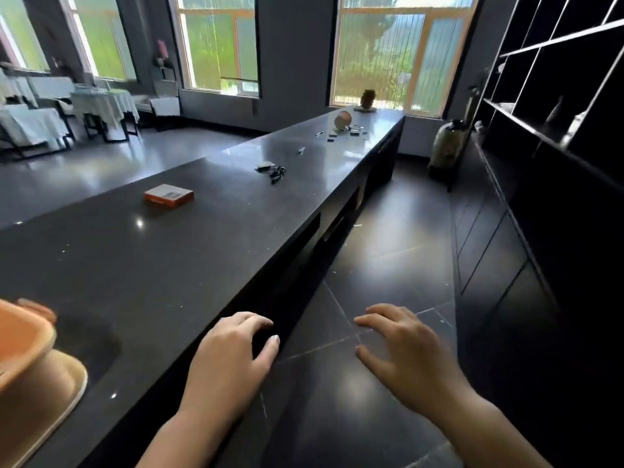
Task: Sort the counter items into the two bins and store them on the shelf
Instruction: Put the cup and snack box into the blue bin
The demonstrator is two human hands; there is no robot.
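Both hands hang nearest the lens, empty: the left hand (233, 352) has its fingers (260, 321) loosely spread and relaxed over the near edge of the counter (189, 265), perhaps just touching it, while the right hand (401, 346) hovers over the floor (381, 265) with fingers (381, 314) apart and slack, holding nothing

Outward to the near left, two orange bins (30, 369) sit nested on the counter at the frame's edge; they look like thin plastic, light and a little flexible, best taken by the rim with a hand on each side

Farther along, well apart from the hands, an orange box (169, 195) lies flat; it looks like stiff card, light, easy to pinch across its short sides. Beyond it a small dark block (264, 166) lies just beside a cluster of black clips (277, 172); such clips are probably hard, slippery and inclined to scatter, so scooping or pinching them one by one seems safest. A small metal piece (301, 150) lies farther on

At the far end more small dark pieces (353, 130) are strewn near a tipped round container (342, 119); what they are is too small to tell. A brown ornament (368, 98) stands by the window and may be fragile

On the right a dark shelf (557, 96) of open compartments awaits the bins; sorting looks not yet begun
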